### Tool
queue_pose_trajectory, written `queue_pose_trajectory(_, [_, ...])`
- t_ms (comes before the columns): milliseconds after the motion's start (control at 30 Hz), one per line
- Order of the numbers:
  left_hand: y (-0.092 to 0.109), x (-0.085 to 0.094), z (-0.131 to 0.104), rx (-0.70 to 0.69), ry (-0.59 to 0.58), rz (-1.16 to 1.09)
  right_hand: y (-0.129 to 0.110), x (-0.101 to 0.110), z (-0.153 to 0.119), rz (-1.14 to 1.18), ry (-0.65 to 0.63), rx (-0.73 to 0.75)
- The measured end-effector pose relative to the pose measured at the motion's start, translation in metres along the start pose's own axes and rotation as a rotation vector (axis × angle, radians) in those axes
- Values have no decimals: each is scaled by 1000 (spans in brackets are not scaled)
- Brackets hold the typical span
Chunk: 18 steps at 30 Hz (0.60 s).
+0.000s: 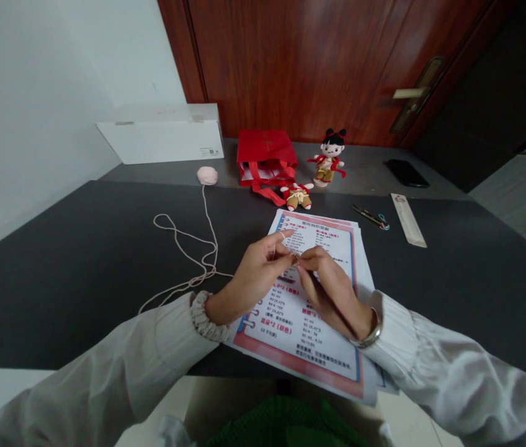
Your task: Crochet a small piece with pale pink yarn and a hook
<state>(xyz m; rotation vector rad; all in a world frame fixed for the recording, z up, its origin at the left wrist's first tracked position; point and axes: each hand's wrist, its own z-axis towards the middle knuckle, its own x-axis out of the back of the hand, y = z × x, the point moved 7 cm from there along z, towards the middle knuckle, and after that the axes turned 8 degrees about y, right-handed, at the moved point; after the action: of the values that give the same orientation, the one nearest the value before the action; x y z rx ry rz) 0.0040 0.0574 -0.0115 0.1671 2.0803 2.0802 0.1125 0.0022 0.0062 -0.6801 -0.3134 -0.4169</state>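
Above a stack of printed pattern sheets [281,354], my two hands meet fingertip to fingertip. My left hand [260,270] is closed in a pinch on pale pink yarn, with a strand looped around its raised index finger. A slim crochet hook sits in the closed fingers of my right hand [330,285], mostly hidden by them. The small piece between the fingertips is too covered to make out. From the left hand, loose yarn [216,245] runs in curls over the dark table to a pale pink yarn ball [208,176].
Behind the sheets lie a headless crocheted doll body [298,197] and a red gift bag [265,152]. A finished doll [330,158] stands farther right. Small scissors [371,217], a narrow white packet [408,220] and a black phone [406,173] are at right; a white box [165,139] is back left.
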Motion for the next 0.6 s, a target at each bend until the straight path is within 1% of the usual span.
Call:
queue_pose_trajectory(67, [4,4,2,-53,8,45,17,4,0,283,118,-245])
queue_pose_trajectory(133, [5,7,5,-91,14,100,30,2,0,556,187,-459])
queue_pose_trajectory(200, [8,10,6,-145,21,180,39,-5,-1,766,202,-629])
queue_pose_trajectory(267, [12,11,6,-215,28,272,43,-9,-2,845,196,-738])
queue_pose_trajectory(300, [14,11,5,-247,28,316,43,-7,-2,813,189,-742])
queue_pose_trajectory(333, [16,11,4,-274,28,354,41,-4,-1,735,175,-704])
queue_pose_trajectory(367, [18,10,4,-296,27,385,37,1,1,629,150,-623])
queue_pose_trajectory(433, [20,10,2,-329,19,434,22,8,6,400,46,-380])
queue_pose_trajectory(467, [21,10,2,-346,15,451,14,9,7,323,-21,-252])
queue_pose_trajectory(500, [21,10,1,-363,11,466,8,9,7,276,-82,-160])
queue_pose_trajectory(533, [22,10,1,-379,6,478,5,9,7,262,-117,-111])
queue_pose_trajectory(567, [22,10,1,-389,-3,487,7,11,7,276,-121,-118])
queue_pose_trajectory(600, [22,9,1,-396,-10,490,12,12,8,312,-98,-176])
